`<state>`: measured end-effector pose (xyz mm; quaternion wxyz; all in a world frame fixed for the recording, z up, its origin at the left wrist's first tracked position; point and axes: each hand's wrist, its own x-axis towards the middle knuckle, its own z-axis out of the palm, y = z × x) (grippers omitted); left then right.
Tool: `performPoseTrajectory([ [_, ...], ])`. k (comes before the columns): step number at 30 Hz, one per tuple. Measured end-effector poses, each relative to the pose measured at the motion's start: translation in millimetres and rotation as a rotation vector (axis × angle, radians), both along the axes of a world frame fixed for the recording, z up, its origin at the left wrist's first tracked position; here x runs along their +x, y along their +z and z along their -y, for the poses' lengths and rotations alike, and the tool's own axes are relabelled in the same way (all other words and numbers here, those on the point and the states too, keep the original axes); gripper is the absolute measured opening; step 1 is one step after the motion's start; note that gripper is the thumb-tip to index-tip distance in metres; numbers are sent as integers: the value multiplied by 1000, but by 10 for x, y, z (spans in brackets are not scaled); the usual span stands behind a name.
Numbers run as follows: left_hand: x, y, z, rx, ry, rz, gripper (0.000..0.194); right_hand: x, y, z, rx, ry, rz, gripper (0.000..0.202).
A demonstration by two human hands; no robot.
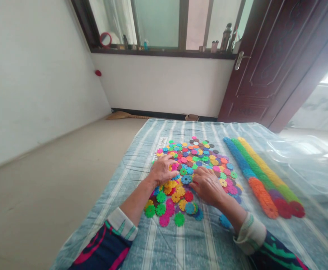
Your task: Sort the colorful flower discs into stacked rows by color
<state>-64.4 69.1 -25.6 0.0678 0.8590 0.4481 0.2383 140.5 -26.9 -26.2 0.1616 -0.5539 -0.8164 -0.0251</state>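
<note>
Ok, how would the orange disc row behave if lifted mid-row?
The orange row probably sags or splits: it looks like thin discs packed face to face, no wrapper showing. Its round profile suggests rolling, though the cloth may slow it.

Passage is left over the bare striped cloth point(130, 168) at the left edge and in the strip between the loose discs point(180, 219) and the long disc rows point(265, 170), while the right side is obstructed by those rows and the clear plastic container point(301, 148) beyond.
</note>
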Motion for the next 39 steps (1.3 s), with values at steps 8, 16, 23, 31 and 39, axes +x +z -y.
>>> performPoseTrajectory([
  [8,-17,2,-31,33,41,-78,18,-176,7,63,49,223,-87,17],
  [16,27,86,72,54,96,-125,14,-130,-44,7,66,24,-41,22],
  [23,88,201,154,-61,56,-241,13,96,-89,-90,146,-112,-179,20],
  [31,72,205,96,-82,45,-186,15,216,-46,-149,77,-186,-185,20],
  [39,56,243,-19,-89,27,-166,22,46,35,-109,-5,-180,2,30],
])
